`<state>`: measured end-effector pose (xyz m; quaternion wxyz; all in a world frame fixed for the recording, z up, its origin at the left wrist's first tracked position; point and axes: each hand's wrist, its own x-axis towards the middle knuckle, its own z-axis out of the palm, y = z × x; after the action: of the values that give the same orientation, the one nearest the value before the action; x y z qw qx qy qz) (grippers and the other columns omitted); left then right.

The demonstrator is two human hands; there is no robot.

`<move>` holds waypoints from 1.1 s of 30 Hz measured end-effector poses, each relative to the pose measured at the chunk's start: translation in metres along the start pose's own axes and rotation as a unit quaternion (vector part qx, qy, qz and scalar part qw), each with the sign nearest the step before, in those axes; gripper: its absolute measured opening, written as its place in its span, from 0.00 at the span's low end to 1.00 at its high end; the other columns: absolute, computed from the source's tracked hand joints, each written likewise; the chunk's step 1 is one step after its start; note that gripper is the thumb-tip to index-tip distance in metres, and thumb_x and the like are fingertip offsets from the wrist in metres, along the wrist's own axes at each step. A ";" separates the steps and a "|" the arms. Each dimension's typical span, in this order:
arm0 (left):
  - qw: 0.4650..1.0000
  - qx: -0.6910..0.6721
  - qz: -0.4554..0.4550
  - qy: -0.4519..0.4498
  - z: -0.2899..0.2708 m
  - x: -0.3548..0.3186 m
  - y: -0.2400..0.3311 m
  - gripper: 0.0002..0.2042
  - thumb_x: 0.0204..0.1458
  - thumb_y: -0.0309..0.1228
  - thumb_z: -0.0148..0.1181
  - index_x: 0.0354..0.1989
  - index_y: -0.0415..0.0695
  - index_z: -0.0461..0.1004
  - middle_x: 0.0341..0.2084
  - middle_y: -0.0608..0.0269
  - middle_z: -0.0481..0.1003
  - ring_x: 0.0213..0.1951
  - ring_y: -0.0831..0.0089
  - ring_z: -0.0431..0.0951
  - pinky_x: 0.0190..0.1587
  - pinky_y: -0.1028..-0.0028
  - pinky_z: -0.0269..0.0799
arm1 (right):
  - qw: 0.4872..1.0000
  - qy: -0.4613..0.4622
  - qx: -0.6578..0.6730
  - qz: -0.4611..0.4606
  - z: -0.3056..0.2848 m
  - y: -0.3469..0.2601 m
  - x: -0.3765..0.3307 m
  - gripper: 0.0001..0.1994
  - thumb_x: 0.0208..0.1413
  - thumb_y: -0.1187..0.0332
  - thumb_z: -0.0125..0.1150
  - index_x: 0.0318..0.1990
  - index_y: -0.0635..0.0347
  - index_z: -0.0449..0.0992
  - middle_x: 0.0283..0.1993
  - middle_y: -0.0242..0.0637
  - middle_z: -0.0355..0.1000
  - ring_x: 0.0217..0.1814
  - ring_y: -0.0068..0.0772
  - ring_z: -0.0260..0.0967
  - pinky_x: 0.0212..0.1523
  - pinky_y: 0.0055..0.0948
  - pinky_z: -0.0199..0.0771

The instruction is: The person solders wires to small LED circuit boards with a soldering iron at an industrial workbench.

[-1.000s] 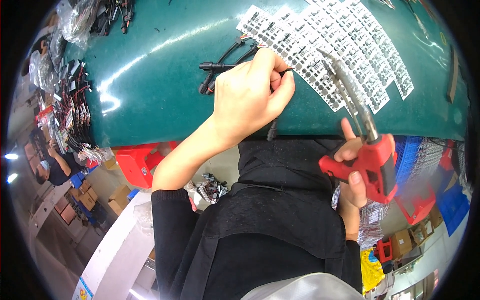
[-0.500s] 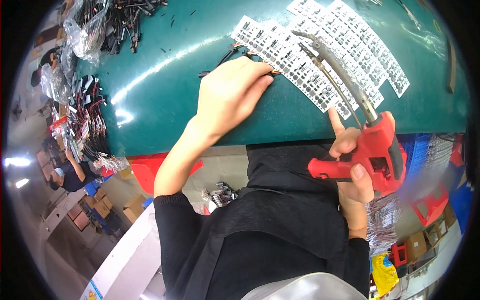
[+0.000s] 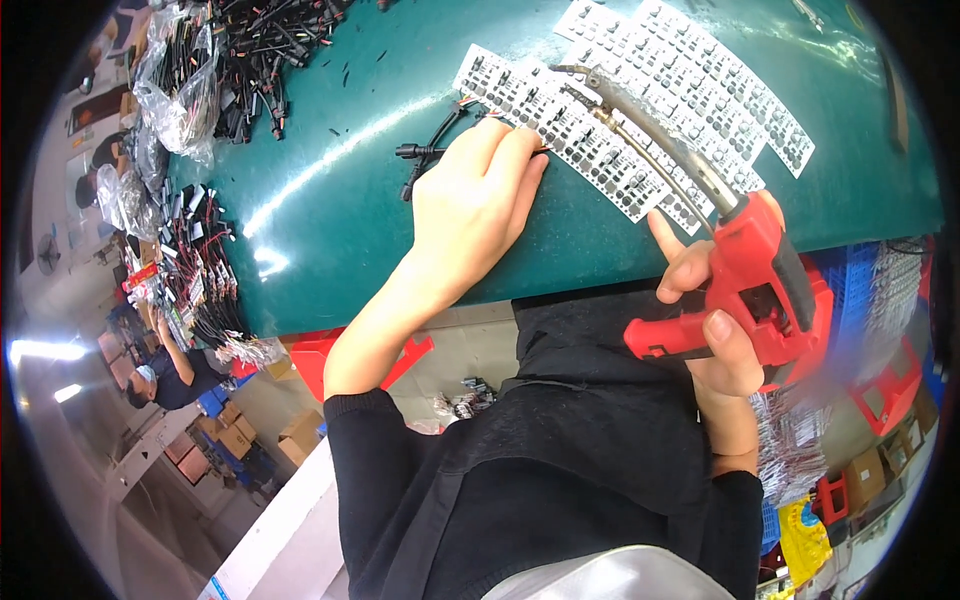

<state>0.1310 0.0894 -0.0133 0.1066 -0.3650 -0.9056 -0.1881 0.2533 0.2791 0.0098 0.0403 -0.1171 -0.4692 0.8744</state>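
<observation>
The left hand point(image 3: 475, 205) lies flat, fingers together, pinning a thin black cable point(image 3: 432, 152) on the green table point(image 3: 330, 200). At its 4 o'clock, the right hand point(image 3: 715, 340) grips a red long-nozzled gun tool point(image 3: 755, 285).

The left hand point(image 3: 478, 205) now lies flatter on the green table point(image 3: 330, 200), fingers stretched toward the label sheets point(image 3: 640, 120) instead of curled over the black cable point(image 3: 430, 150). The right hand point(image 3: 715, 330) has brought the red tool point(image 3: 750, 280) higher, its long nozzle now over the labels.
</observation>
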 end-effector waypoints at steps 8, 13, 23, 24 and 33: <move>0.975 -0.175 -0.130 -0.034 0.001 -0.001 -0.001 0.07 0.44 0.22 0.62 0.32 0.41 0.72 0.25 0.66 0.69 0.23 0.78 0.71 0.25 0.79 0.69 | 1.000 -0.010 -0.002 -0.002 0.000 0.000 0.004 0.42 0.45 0.66 0.54 0.65 0.67 0.39 0.36 0.39 0.67 0.36 0.32 0.66 0.63 0.64 0.41; 0.983 -0.165 -0.051 -0.065 -0.011 -0.002 -0.009 0.08 0.44 0.23 0.61 0.34 0.42 0.73 0.26 0.62 0.71 0.26 0.67 0.73 0.29 0.73 0.70 | 1.000 -0.007 0.014 0.002 -0.004 0.003 0.005 0.39 0.45 0.68 0.53 0.65 0.69 0.42 0.37 0.41 0.67 0.37 0.33 0.66 0.62 0.64 0.44; 0.967 -0.236 0.035 -0.091 -0.008 0.006 -0.027 0.09 0.43 0.20 0.63 0.35 0.42 0.77 0.27 0.63 0.73 0.24 0.75 0.73 0.27 0.79 0.69 | 0.999 -0.014 0.007 -0.044 -0.012 0.005 0.009 0.28 0.45 0.69 0.52 0.56 0.72 0.57 0.38 0.44 0.67 0.38 0.34 0.66 0.61 0.66 0.47; 0.967 -0.237 0.033 -0.090 -0.007 0.007 -0.027 0.09 0.43 0.20 0.63 0.35 0.42 0.77 0.27 0.63 0.73 0.24 0.75 0.73 0.27 0.79 0.69 | 0.999 -0.016 0.006 -0.042 -0.013 0.006 0.009 0.28 0.45 0.69 0.52 0.56 0.72 0.57 0.38 0.44 0.67 0.38 0.34 0.66 0.61 0.66 0.47; 0.968 -0.237 -0.007 -0.080 -0.004 0.010 -0.017 0.07 0.42 0.22 0.64 0.31 0.43 0.78 0.24 0.65 0.73 0.24 0.77 0.74 0.27 0.79 0.69 | 0.998 -0.007 0.014 -0.055 -0.012 0.011 0.002 0.31 0.45 0.68 0.53 0.58 0.71 0.54 0.38 0.43 0.66 0.38 0.34 0.65 0.61 0.66 0.47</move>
<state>0.1120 0.0832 -0.0108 -0.0570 -0.3872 -0.8435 -0.3680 0.2546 0.2829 -0.0055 0.0866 -0.0842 -0.4632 0.8780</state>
